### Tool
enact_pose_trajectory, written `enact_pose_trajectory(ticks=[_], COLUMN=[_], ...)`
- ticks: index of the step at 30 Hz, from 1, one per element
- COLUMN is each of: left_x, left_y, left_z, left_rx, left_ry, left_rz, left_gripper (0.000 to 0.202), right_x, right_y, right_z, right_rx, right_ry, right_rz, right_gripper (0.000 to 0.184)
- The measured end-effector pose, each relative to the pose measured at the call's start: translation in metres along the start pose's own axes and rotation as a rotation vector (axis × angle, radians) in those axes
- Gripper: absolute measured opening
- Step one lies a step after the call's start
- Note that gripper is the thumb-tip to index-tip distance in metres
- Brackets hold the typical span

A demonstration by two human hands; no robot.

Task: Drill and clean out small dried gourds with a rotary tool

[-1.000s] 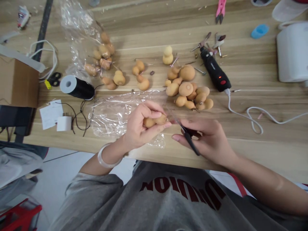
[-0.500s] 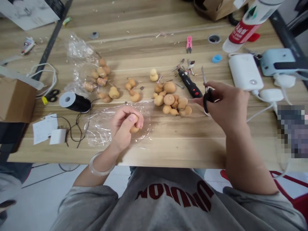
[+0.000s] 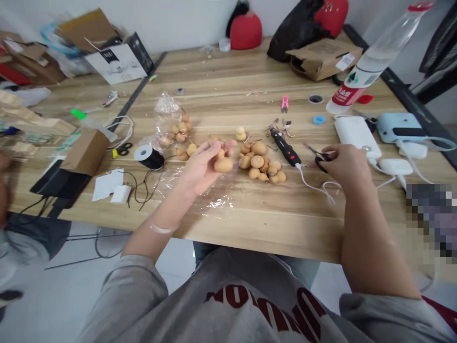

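In the head view, your left hand (image 3: 198, 166) holds one small dried gourd (image 3: 223, 165) against the palm, fingers spread, above a clear plastic bag (image 3: 210, 200) on the table (image 3: 250, 214). Your right hand (image 3: 341, 166) is closed narrowly around black-handled scissors (image 3: 321, 159), near a black rotary tool (image 3: 285, 153). Between the hands lies a heap of gourds (image 3: 259, 163); about twelve show, but they overlap, so the count is uncertain. A second gourd group (image 3: 180, 133) is too small to count. There is one spool of black thread (image 3: 150, 158). One water bottle (image 3: 352, 81) has a red label; its writing is unreadable. Folds cut off the red lettering on your grey sweatshirt (image 3: 264, 305). A pixelated patch (image 3: 430, 221) hides the right side.
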State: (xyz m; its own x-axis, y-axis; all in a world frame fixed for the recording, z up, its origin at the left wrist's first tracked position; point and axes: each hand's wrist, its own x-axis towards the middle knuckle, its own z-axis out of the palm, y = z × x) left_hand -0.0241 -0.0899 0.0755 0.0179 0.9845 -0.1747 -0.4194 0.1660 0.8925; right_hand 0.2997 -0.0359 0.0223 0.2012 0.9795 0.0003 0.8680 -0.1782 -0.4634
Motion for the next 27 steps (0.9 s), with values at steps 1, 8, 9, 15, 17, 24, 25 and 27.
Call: enact_pose_trajectory(ticks=[1,8,9,15,17,24,25,27], left_x=[0.001,0.005,0.007,0.015,0.015,0.037,0.045,0.060], left_y=[-0.001,-0.004,-0.004,-0.005,-0.006,0.003,0.008,0.016], left_z=[0.001,0.004,0.004,0.008,0.011,-0.016,-0.025,-0.044], left_rx=[-0.001,0.011,0.010,-0.063,-0.081,0.387,0.505,0.670], left_ry=[-0.036,-0.149,-0.146,-0.128,-0.160,-0.035,0.041,0.143], left_rz=[-0.020,-0.126,-0.144,-0.304,-0.330,0.280,0.414,0.563], left_gripper=[0.016,0.016,0.016,0.013,0.010,0.043,0.043,0.034], right_x=[0.002,0.009,0.009,0.007,0.007,0.013,0.014,0.013], right_y=[0.002,0.011,0.012,0.014,0.013,0.013,0.013,0.012], right_z=[0.003,0.011,0.011,0.011,0.012,0.015,0.015,0.014], right_rx=[-0.003,0.036,0.042,0.112,0.129,0.145,0.141,0.129], right_ry=[-0.009,-0.012,-0.006,0.017,0.028,0.038,0.034,0.029], right_rz=[-0.002,-0.032,-0.041,-0.129,-0.152,-0.164,-0.157,-0.148], right_gripper=[0.044,0.048,0.047,0.029,0.025,0.024,0.024,0.024])
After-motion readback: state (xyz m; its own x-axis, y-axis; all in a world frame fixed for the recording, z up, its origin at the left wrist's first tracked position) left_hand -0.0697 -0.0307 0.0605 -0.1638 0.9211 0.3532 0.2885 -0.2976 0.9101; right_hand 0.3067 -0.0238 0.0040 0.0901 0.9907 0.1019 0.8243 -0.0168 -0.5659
